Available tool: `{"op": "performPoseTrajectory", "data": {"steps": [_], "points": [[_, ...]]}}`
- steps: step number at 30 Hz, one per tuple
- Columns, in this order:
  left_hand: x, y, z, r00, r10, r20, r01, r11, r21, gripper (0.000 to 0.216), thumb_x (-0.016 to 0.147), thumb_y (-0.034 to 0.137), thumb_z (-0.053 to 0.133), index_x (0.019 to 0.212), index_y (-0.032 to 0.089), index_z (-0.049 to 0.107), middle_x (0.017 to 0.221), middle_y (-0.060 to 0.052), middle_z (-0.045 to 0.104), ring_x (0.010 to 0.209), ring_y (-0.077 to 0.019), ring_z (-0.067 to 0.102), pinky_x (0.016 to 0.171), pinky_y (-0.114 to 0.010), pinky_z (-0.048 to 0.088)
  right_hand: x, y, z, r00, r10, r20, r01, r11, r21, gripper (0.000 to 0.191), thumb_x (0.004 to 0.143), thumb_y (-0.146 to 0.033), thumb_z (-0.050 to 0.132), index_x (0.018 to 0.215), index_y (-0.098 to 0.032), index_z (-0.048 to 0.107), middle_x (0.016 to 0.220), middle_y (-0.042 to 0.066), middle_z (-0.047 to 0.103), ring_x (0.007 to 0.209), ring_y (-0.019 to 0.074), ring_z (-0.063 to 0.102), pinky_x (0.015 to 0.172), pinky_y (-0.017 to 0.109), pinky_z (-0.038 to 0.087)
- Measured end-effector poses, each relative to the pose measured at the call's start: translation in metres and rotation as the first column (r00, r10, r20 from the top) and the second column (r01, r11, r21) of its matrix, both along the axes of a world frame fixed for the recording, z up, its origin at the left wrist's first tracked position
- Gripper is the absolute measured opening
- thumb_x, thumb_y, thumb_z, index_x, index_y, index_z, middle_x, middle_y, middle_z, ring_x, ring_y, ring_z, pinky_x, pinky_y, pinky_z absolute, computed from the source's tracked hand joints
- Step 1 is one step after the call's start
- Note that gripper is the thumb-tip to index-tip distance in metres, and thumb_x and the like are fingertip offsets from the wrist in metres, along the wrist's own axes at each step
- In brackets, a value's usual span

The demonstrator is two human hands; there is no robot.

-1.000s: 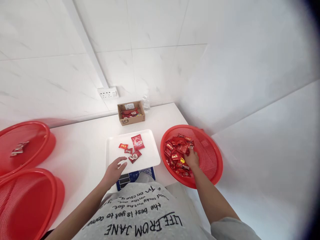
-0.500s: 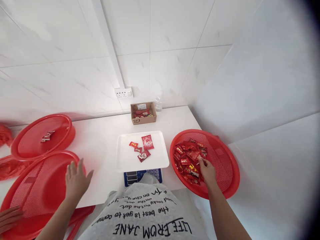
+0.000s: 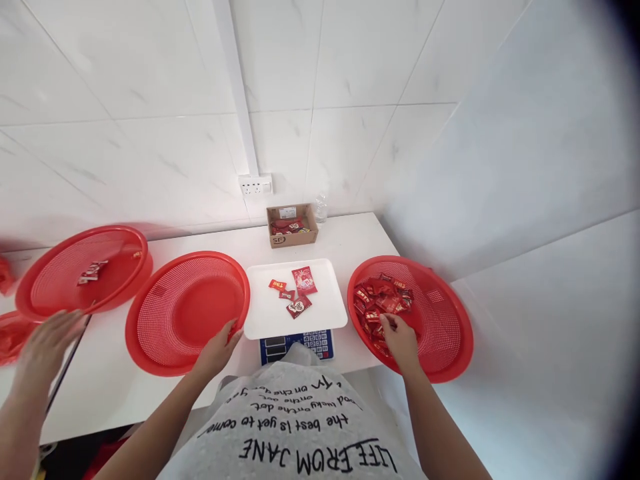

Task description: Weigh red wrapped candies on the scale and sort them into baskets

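Note:
My left hand (image 3: 216, 350) has its fingers around the near right rim of a red plastic basket (image 3: 143, 333) with no packets in it, standing left of the scale. My right hand (image 3: 401, 341) reaches into another red basket (image 3: 457, 333), its fingertips pinched among small red wrapped snack packets (image 3: 385, 290); what they hold is hidden. Between the baskets, a white tray (image 3: 265, 319) tops a blue digital scale (image 3: 295, 345). Lying on the tray are a larger pinkish-red packet (image 3: 305, 280) and several smaller ones, including a dark red packet (image 3: 299, 307).
A cardboard box (image 3: 293, 239) of packets and a clear plastic bottle (image 3: 321, 208) stand by the wall. Further left is a red basket (image 3: 55, 257) with a few packets (image 3: 93, 272). Another person's hand (image 3: 53, 340) is near it. A wall borders the table's right.
The empty red basket has come rightward to beside the tray, and my left hand has gone from open to gripping its rim. My right hand stays in the packet basket, fingers shifted slightly.

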State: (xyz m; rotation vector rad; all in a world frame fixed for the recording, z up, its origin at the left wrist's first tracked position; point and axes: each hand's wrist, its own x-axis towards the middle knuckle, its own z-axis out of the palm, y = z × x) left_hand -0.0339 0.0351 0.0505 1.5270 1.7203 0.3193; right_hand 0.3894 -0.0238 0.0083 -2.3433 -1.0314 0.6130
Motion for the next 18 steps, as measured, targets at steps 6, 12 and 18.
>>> {"op": "performPoseTrajectory", "data": {"steps": [6, 12, 18], "points": [[-0.018, 0.009, -0.017, 0.955, -0.219, -0.198, 0.205, 0.975, -0.090, 0.055, 0.087, 0.048, 0.031, 0.132, 0.016, 0.040, 0.133, -0.015, 0.049, 0.120, -0.0327, 0.046, 0.092, -0.043, 0.040, -0.010, -0.017, -0.012, 0.973, 0.066, 0.219, -0.045, 0.994, -0.097, 0.047, 0.079, -0.046, 0.040, 0.107, -0.014, 0.062, 0.102, 0.015, 0.065, 0.100, 0.0306, 0.054, 0.082, 0.041, 0.040], [-0.040, 0.021, -0.024, 0.931, -0.210, -0.298, 0.205, 0.978, -0.051, 0.056, 0.090, 0.046, 0.023, 0.135, 0.014, 0.035, 0.135, -0.014, 0.047, 0.122, -0.0316, 0.044, 0.092, -0.042, 0.039, -0.044, -0.019, -0.010, 0.928, 0.122, 0.353, -0.164, 0.982, 0.091, 0.037, 0.081, -0.036, 0.040, 0.099, -0.014, 0.063, 0.100, 0.013, 0.065, 0.096, 0.0271, 0.054, 0.085, 0.040, 0.039], [-0.042, 0.026, -0.023, 0.930, -0.241, -0.278, 0.236, 0.970, -0.052, 0.055, 0.090, 0.044, 0.023, 0.136, 0.014, 0.034, 0.135, -0.015, 0.047, 0.121, -0.0308, 0.045, 0.089, -0.041, 0.041, -0.108, 0.003, -0.001, 0.873, 0.296, 0.388, -0.385, 0.906, 0.174, 0.030, 0.083, -0.030, 0.043, 0.099, -0.014, 0.063, 0.101, 0.013, 0.065, 0.099, 0.0246, 0.054, 0.090, 0.039, 0.038]]}}
